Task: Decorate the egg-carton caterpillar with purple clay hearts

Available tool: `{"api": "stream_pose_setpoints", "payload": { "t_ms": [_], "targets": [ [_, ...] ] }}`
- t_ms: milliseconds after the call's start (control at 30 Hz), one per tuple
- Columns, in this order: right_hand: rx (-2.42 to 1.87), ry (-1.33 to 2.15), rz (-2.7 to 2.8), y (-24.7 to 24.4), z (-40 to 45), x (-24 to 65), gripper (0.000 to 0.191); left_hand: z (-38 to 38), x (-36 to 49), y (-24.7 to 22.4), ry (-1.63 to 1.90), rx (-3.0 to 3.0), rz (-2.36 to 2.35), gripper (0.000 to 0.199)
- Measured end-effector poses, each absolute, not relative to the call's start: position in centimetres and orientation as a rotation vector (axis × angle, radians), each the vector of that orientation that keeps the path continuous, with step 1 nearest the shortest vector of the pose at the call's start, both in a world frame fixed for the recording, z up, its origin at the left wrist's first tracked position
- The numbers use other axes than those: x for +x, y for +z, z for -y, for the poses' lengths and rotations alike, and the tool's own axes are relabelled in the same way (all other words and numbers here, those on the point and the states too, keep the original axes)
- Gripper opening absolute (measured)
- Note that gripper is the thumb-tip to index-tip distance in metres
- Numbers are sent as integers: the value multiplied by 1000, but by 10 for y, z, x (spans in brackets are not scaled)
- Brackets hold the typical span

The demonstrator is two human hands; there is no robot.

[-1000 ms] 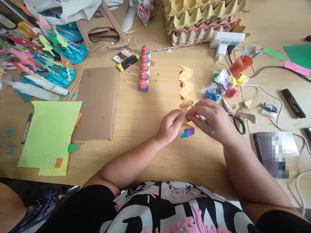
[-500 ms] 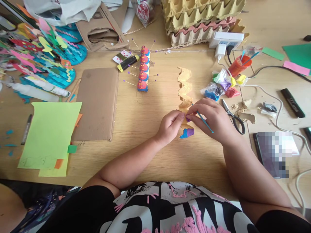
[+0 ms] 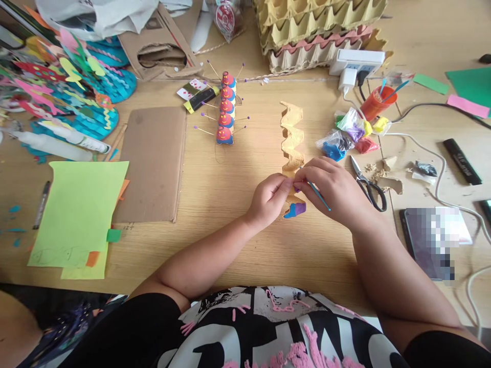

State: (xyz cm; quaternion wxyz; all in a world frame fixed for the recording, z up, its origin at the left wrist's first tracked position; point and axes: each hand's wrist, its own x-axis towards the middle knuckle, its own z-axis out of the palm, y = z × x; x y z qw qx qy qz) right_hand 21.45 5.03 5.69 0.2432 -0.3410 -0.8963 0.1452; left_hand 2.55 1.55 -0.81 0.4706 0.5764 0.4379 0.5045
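Pinching the egg-carton strip point(image 3: 293, 134) at centre right of the frame, the left hand point(image 3: 270, 198) has thumb and forefinger together, presumably to brace the light piece. The right hand point(image 3: 332, 186) has its fingertips together at a purple patch point(image 3: 297, 189); whether they grip it cannot be told. A blue tool point(image 3: 320, 197) is clamped across those fingers, probably for ready use. Clay packets point(image 3: 356, 133) lie just above, seemingly within reach; a decorated caterpillar point(image 3: 226, 110) stands upper centre, perhaps for reference

Left hand point(image 3: 269, 198) on a yellow carton strip point(image 3: 293, 137), right hand point(image 3: 333, 188) round a blue stick point(image 3: 320, 198)
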Motion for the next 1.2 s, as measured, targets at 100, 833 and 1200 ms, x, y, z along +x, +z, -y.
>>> {"api": "stream_pose_setpoints", "payload": {
  "t_ms": [100, 833, 1200],
  "targets": [
    [-935, 459, 2314, 57, -51, 215, 14, -16, 25, -6, 1260, 1356, -1057, 49],
    [-1447, 731, 1830, 57, -54, 218, 26, -30, 28, 8, 1224, 215, -799, 32],
    [-1507, 852, 1949, 56, -57, 218, 39, -32, 27, 12, 1157, 125, -775, 31]
  ]
}}
